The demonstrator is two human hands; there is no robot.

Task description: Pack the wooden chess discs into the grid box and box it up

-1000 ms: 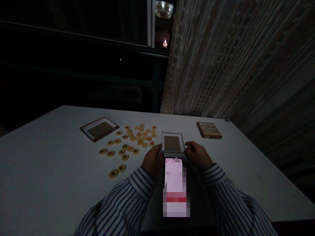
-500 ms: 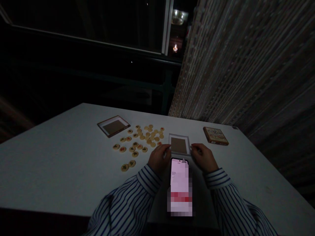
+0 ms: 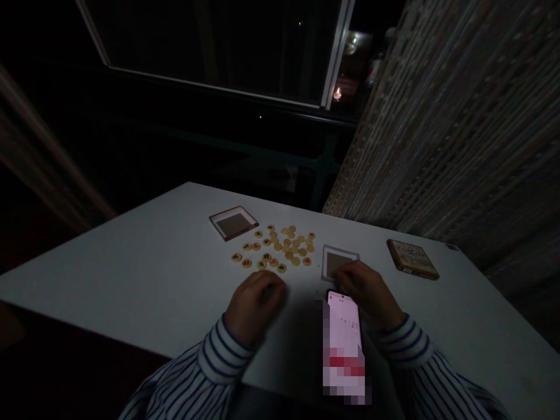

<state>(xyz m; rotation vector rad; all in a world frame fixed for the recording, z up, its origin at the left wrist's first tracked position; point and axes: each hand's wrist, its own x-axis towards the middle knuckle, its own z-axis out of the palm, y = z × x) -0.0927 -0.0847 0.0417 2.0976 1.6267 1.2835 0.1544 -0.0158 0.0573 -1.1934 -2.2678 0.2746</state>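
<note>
Several round wooden pieces [image 3: 289, 255] with red or dark characters lie scattered over the white table [image 3: 175, 291]. My left hand [image 3: 255, 304] hovers just in front of them, fingers curled; what they hold, if anything, is hidden. Over the near right part of a small open tray [image 3: 336, 263] is my right hand [image 3: 370, 291], its fingers bent together, their tips too dark to make out. A lit phone [image 3: 344, 338] stands between my forearms, below the tray.
An open box half [image 3: 233, 223] lies at the back left of the pieces. At the right is a closed patterned box [image 3: 412, 258]. A string curtain [image 3: 420, 128] hangs behind the table's right side, beside a dark window.
My left hand has moved left from the tray towards the near pieces. My right hand has shifted from the tray's right side to over it. The view has turned left.
</note>
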